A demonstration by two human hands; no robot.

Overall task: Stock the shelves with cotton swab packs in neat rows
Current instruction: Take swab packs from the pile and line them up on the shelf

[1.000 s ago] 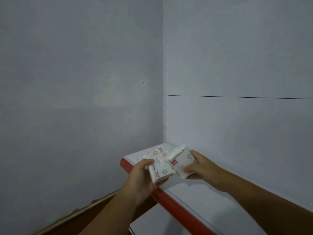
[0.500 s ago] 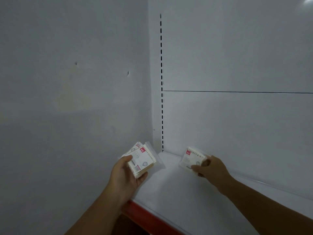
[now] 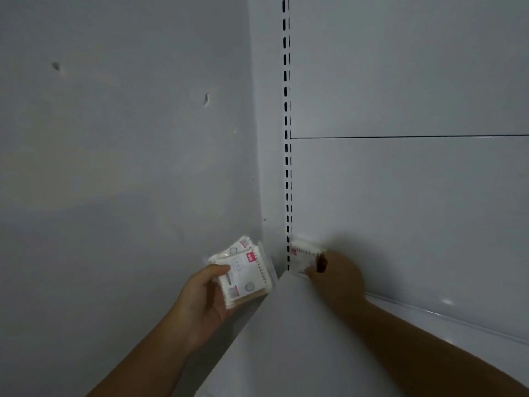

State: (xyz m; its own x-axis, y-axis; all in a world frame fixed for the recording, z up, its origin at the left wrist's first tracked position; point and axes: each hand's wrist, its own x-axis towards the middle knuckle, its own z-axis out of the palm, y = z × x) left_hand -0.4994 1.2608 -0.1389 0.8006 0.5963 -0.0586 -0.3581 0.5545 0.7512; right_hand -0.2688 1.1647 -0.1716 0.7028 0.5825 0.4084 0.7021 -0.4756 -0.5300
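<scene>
My left hand [image 3: 204,299] grips a stack of several clear cotton swab packs [image 3: 243,272] with pink labels, held off the left end of the white shelf [image 3: 297,336]. My right hand [image 3: 335,277] holds a single swab pack [image 3: 303,255] upright in the shelf's far left corner, against the back panel [image 3: 400,210]. Its fingers pinch the pack's right edge. The pack's lower part is hidden behind the hand.
A slotted upright [image 3: 287,133] runs up the corner beside the placed pack. A grey wall [image 3: 128,138] stands on the left. The shelf surface stretches to the right along the back panel.
My right hand has carried the single pack away from the stack and back into the shelf's far left corner. The camera has moved closer; my left hand keeps its stack.
</scene>
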